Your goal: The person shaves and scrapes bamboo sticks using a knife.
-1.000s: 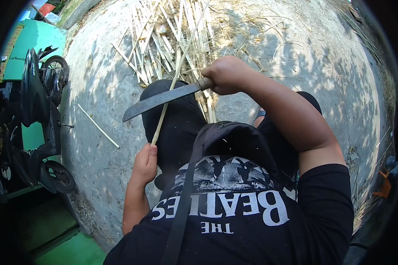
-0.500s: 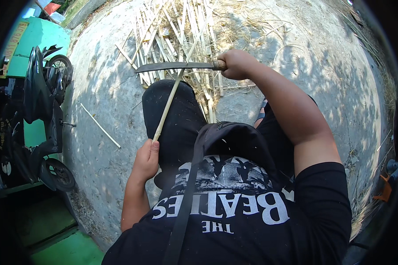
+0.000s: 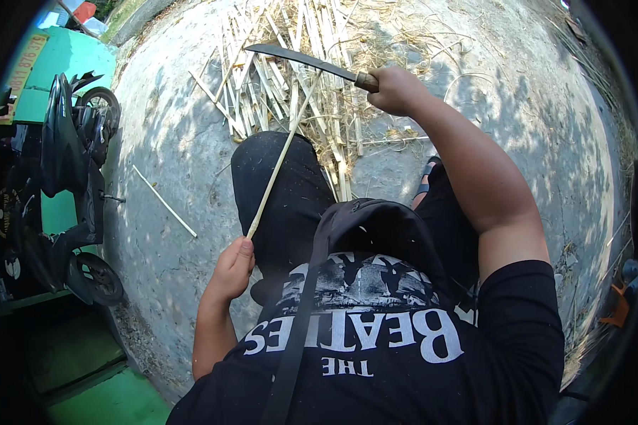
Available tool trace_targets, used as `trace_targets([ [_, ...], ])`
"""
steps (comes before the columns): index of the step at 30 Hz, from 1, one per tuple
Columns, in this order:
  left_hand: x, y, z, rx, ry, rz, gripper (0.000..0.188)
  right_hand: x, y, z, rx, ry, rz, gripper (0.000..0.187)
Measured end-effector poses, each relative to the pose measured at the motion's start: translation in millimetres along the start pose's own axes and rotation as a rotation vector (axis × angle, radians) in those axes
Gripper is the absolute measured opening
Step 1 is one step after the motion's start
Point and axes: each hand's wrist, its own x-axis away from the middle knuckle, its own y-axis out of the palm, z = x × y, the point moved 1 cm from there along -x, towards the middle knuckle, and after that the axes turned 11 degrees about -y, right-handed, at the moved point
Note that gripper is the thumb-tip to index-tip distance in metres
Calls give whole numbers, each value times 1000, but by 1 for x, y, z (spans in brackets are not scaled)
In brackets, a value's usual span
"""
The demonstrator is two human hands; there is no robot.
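My left hand is closed around the near end of a long, thin bamboo strip. The strip slants forward over my bent left knee, its far end reaching the other pieces. In my right hand is a machete, gripped by its wooden handle. Its dark blade points to the left and forward, over the pile of split bamboo strips, and appears apart from the strip in my left hand.
A single bamboo strip lies on the concrete ground at the left. Beyond it stands a black motorcycle beside a green structure. Curly shavings litter the far ground. An orange object is at the right edge.
My right hand has moved forward and slightly right, lifting the machete off the bamboo strip and tilting its tip forward. My left hand has shifted slightly nearer to me with the strip.
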Motion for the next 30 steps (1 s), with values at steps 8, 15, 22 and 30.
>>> trace_targets([
  [8, 0, 7, -9, -73, -49, 155, 44, 16, 2, -79, 222, -533, -247, 14],
  [15, -1, 13, 4, -373, 113, 315, 50, 2, -6, 6, -85, -1, 16, 14],
  [22, 22, -7, -32, -216, 16, 120, 50, 15, -4, -62, 250, -443, -111, 10],
  [30, 35, -8, -36, 26, -185, 9, 47, 3, -17, -37, 146, -57, -216, 17],
])
